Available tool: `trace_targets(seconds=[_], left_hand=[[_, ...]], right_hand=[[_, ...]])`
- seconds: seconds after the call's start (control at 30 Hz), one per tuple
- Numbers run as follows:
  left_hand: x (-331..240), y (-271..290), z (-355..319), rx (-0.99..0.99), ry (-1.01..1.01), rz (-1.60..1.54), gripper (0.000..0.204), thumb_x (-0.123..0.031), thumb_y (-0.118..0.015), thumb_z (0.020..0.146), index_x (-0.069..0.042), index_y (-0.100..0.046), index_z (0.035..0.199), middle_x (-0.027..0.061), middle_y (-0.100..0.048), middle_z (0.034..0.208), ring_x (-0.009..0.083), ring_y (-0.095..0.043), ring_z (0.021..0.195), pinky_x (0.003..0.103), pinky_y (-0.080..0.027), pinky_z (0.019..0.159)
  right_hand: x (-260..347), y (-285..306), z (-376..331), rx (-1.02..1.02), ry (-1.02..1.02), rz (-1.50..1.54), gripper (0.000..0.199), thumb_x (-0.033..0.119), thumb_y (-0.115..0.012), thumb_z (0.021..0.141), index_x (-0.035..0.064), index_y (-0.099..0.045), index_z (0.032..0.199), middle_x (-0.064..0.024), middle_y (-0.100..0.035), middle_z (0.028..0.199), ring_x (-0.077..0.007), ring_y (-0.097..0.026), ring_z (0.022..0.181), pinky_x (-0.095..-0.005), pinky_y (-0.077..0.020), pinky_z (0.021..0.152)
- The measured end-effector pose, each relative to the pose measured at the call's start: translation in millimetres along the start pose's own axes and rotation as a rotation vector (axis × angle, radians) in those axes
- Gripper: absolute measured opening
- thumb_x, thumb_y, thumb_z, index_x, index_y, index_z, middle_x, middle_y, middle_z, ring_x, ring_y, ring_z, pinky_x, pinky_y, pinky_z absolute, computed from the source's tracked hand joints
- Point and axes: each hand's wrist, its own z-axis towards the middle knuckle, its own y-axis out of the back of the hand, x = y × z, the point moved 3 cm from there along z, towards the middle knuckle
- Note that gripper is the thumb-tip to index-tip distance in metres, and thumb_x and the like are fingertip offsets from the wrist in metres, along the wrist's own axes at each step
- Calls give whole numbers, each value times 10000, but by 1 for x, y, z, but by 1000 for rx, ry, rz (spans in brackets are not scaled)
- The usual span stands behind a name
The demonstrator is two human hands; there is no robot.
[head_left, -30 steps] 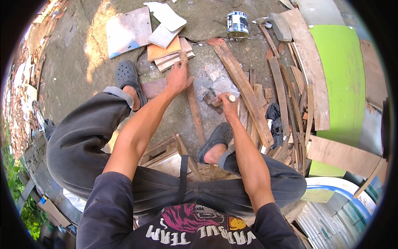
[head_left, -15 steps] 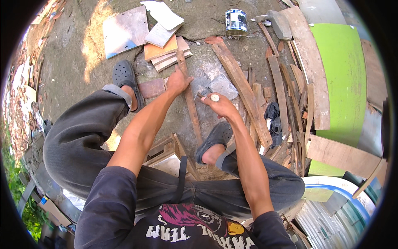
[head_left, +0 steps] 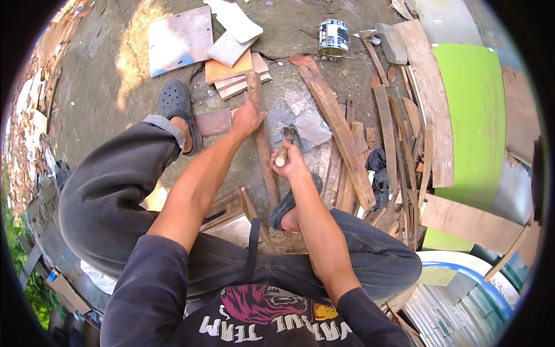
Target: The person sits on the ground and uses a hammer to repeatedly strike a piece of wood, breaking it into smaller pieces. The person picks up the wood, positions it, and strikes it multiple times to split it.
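Seated person seen from above, knees bent, dark trousers and a printed black shirt at the lower edge; a small wooden frame (head_left: 231, 211) lies on the ground between the legs. Both forearms extend forward. The right hand (head_left: 291, 163) is clenched around the pale handle of a hammer (head_left: 287, 144), whose dark head points away from the body, just right of a narrow wooden strip (head_left: 263, 136). The left hand (head_left: 247, 117) lies on the upper part of that strip, fingers spread along it, pressing it to the concrete ground (head_left: 104, 75); the strip runs lengthwise away from the person, its near end by the right foot in a dark clog (head_left: 287, 202). The left foot wears a second clog (head_left: 175, 107), beside a reddish tile (head_left: 213, 122). Farther right lies a heap of weathered planks (head_left: 341, 139) and a green panel (head_left: 477, 115). Beyond the hands lie stacked tiles (head_left: 231, 66), a large square tile (head_left: 179, 37) and a tin can (head_left: 333, 36).
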Motion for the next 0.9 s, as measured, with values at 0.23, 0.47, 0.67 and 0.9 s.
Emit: trace_targets(seconds=[0.23, 0.47, 0.67, 0.9], left_hand=[[-1, 14, -9, -33, 13, 54, 960, -514, -772, 750, -44, -320, 1453, 299, -533, 1252, 446, -577, 1119, 496, -501, 902], [2, 13, -11, -43, -14, -11, 936, -528, -765, 750, -51, -354, 1442, 285, -552, 1241, 448, -580, 1106, 509, -481, 924], [13, 11, -6, -78, -23, -6, 921, -503, -783, 739, -71, -376, 1443, 251, -567, 1218, 398, -556, 1157, 478, -468, 963], [17, 14, -2, -66, -83, -36, 910, -528, -773, 734, -31, -424, 1412, 276, -577, 1207, 413, -565, 1134, 463, -461, 967]], right_hand=[[-14, 8, -36, -103, 289, -602, 181, 156, -627, 926, 23, -516, 978, -73, -595, 761, -144, -542, 535, -292, -460, 417], [-22, -5, -79, -333, 575, -1102, 342, 176, -666, 889, 7, -512, 1144, -154, -645, 821, -153, -627, 586, -290, -482, 430], [-7, -42, -96, -252, 688, -1271, 488, 215, -684, 844, 50, -456, 1243, -285, -665, 891, -418, -682, 818, -493, -537, 720], [-6, -38, -80, -344, 878, -1758, 478, 190, -610, 873, 59, -413, 1288, -338, -651, 939, -498, -640, 883, -560, -493, 804]])
